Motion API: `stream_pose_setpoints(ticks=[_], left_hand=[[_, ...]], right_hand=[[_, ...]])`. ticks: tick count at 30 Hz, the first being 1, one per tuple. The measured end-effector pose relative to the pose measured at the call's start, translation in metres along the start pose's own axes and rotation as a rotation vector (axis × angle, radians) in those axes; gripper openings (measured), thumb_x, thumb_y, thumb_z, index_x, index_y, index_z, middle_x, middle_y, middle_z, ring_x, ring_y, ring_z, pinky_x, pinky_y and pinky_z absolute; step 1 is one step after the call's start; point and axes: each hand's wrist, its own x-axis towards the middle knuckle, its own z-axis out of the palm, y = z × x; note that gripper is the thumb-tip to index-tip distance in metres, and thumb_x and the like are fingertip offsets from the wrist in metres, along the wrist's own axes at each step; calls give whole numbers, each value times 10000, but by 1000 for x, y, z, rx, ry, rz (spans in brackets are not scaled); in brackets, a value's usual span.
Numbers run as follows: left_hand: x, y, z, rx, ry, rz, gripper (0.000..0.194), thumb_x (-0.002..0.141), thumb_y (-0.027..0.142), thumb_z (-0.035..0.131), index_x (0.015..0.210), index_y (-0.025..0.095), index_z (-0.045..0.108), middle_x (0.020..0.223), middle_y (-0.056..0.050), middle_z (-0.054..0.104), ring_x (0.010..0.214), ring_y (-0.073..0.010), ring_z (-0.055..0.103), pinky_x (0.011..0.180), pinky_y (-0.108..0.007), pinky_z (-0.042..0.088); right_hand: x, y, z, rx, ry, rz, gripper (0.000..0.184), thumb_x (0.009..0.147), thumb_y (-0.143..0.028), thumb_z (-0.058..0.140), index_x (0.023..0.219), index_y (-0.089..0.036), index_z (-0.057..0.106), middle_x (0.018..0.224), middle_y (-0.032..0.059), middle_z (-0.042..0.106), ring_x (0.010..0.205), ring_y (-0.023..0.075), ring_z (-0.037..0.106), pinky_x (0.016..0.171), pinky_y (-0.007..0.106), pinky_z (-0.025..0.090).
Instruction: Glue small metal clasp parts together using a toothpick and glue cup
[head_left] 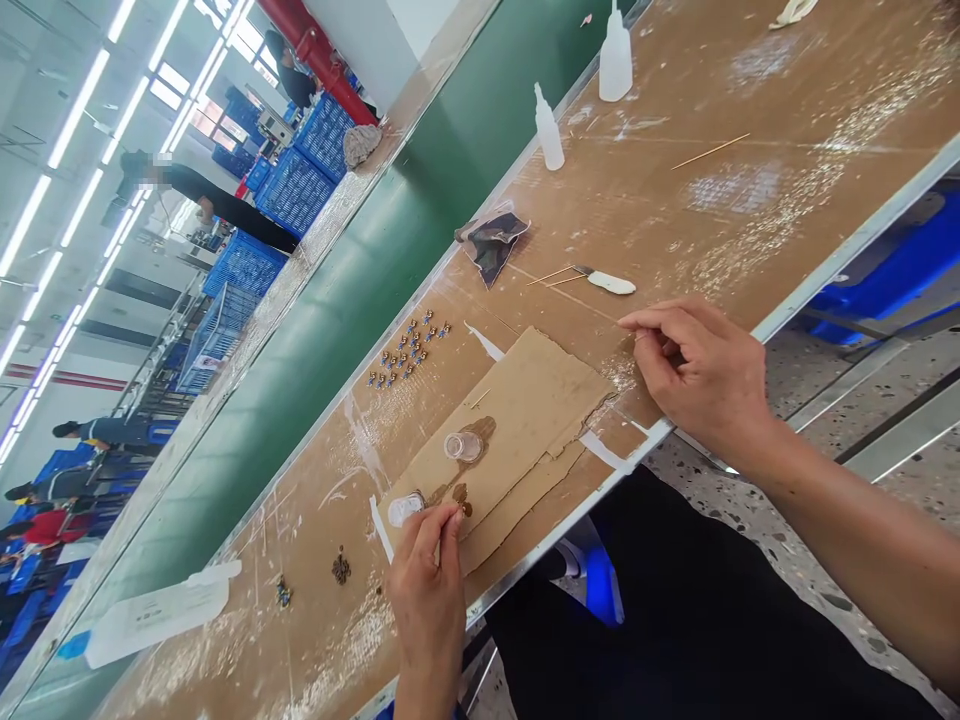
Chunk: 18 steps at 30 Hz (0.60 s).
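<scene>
My left hand [431,575] is closed in a pinch over the near left end of a cardboard sheet [536,390]. Something tiny shows at its fingertips, beside a dark wet spot, too small to name. A small clear jar [463,447] and a small white tub [406,509] stand just beyond that hand. My right hand [697,370], fingers curled and thumb near the index finger, hovers by the table's front edge, right of the cardboard. Whatever its fingers may hold is hidden. A white-handled blade [611,283] lies beyond it.
Small blue-and-gold pieces [409,350] form a group beyond the cardboard. A dark cluster of small parts [341,567] and a large translucent bottle [161,612] lie left. Two nozzle bottles [550,130], a crumpled sandpaper-like sheet [495,242] and a thin stick [710,151] are farther off.
</scene>
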Motion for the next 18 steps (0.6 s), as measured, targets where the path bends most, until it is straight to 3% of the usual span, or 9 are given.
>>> stream_pose_setpoints(ticks=[7, 12, 18], left_hand=[[2, -5, 1, 65, 1, 57, 159, 789, 351, 589, 786, 258, 718, 810, -31, 695, 762, -193, 638, 732, -279, 480], [4, -1, 2, 26, -6, 8, 144, 759, 356, 612, 759, 266, 724, 790, -31, 698, 754, -208, 630, 730, -291, 476], [2, 5, -3, -35, 1, -86, 175, 723, 406, 632, 719, 258, 725, 786, -35, 703, 772, -217, 633, 758, -304, 479]], right_hand=[[1, -1, 0, 5, 41, -33, 229, 806, -131, 462, 898, -212, 655, 878, 3, 651, 599, 86, 531, 498, 220, 380], [1, -1, -1, -7, -5, 17, 233, 822, -166, 440, 894, -220, 654, 892, 12, 653, 621, 101, 544, 515, 235, 396], [1, -1, -2, -6, 0, -19, 229, 823, -136, 449, 916, -223, 640, 891, 7, 650, 674, 109, 576, 540, 231, 421]])
